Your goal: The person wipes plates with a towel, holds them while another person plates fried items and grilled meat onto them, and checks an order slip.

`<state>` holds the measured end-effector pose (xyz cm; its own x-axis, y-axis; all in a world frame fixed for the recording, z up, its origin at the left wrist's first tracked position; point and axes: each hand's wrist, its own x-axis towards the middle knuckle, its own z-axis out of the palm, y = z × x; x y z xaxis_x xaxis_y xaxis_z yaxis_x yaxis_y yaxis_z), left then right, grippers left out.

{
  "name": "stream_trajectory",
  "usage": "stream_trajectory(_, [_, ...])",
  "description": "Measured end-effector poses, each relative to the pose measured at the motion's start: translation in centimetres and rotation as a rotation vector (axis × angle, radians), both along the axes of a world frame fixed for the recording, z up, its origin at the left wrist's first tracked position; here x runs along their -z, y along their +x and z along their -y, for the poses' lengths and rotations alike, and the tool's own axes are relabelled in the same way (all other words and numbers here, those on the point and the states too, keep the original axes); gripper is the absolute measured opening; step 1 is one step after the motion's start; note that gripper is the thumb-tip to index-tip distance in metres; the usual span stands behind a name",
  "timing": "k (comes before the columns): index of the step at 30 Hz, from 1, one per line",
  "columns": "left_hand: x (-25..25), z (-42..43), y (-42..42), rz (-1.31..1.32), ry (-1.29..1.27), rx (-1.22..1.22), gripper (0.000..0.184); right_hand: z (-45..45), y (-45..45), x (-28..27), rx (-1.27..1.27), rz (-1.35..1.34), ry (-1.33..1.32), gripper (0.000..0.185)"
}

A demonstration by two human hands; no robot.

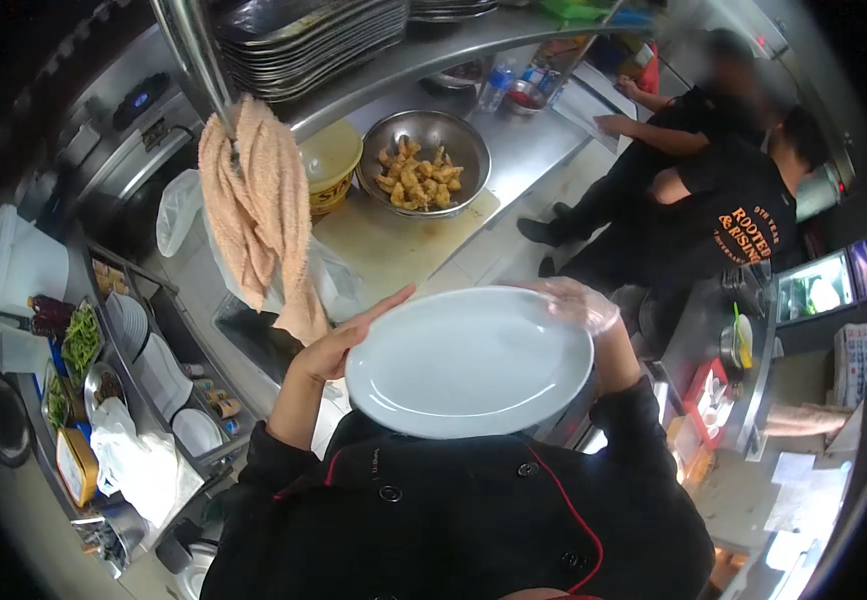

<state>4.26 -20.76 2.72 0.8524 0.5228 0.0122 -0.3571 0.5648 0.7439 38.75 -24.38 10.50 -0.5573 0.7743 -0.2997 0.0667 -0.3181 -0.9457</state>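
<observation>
A white oval plate [468, 362] is held level in front of my chest, with nothing on it. My left hand [348, 338] grips its left rim, the fingers reaching along the far edge. At the right rim, my right hand [588, 308] wears a clear plastic glove and has the plate too; part of its grip is hidden beneath. Beyond the plate, a steel bowl [373, 135] holds pieces of fried food [418, 178]. The bowl rests on a pale cutting board [393, 240].
A peach towel [253, 200] hangs from a metal post [188, 50] near my left hand. Two people in black shirts [743, 190] stand at the far right. Shelves at left hold stacked plates [128, 328] and greens [81, 340]. Trays [318, 50] are stacked overhead.
</observation>
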Motion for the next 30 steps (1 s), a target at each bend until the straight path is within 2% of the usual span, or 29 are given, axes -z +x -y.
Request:
stream_trajectory(3, [0.0, -0.1, 1.0, -0.239, 0.024, -0.01, 0.082, -5.0, 0.2, 0.2, -0.273, 0.158, 0.135, 0.068])
stream_trajectory(5, [0.9, 0.9, 0.6, -0.409, -0.064, -0.075, 0.08, -8.2, 0.4, 0.0, -0.285, 0.287, 0.199, 0.063])
stream_trajectory(8, [3.5, 3.7, 1.7, -0.319, -0.232, -0.385, 0.072, -12.9, 0.4, -0.4, -0.315, 0.473, 0.297, 0.055])
stream_trajectory(9, [4.0, 4.8, 2.4, -0.405, -0.356, -0.536, 0.068, -14.7, 0.2, -0.2, -0.329, 0.532, 0.333, 0.053])
stream_trajectory(11, [4.7, 6.5, 4.1, -0.36, -0.397, -0.729, 0.063, -18.2, -0.6, 1.6, -0.075, 0.676, 0.454, 0.048])
stream_trajectory(12, [4.9, 7.2, 4.8, -0.343, -0.418, -0.823, 0.061, -21.0, 0.0, 3.8, -0.099, 0.827, 0.759, 0.039])
stream_trajectory(13, [4.9, 7.3, 5.2, -0.25, -0.359, -0.782, 0.057, -23.8, 0.4, 6.7, -0.118, 0.963, 1.066, 0.031])
stream_trajectory(16, [4.7, 8.1, 7.0, -0.351, -0.314, -0.925, 0.052, -28.7, 0.5, 12.8, -0.205, 0.997, 1.498, 0.025])
stream_trajectory(19, [4.0, 7.8, 8.4, -0.367, -0.287, -1.069, 0.05, -30.2, -1.3, 13.5, -0.513, 1.326, 1.231, 0.021])
stream_trajectory(22, [4.5, 6.7, 7.9, -0.35, -0.251, -1.093, 0.052, -30.4, -2.2, 11.0, -0.447, 1.384, 1.106, 0.025])
stream_trajectory(25, [5.2, 4.7, 7.1, -0.359, -0.205, -1.091, 0.051, -30.5, -1.1, 9.1, -0.026, 1.044, 1.186, 0.03])
stream_trajectory(28, [6.2, 2.3, 7.0, -0.307, -0.178, -1.074, 0.047, -30.1, -1.2, 5.1, -0.006, 0.849, 0.923, 0.028])
stream_trajectory(30, [7.4, 1.0, 6.9, -0.297, -0.194, -1.051, 0.046, -28.4, -2.4, 1.8, -0.089, 0.683, 0.663, 0.025])
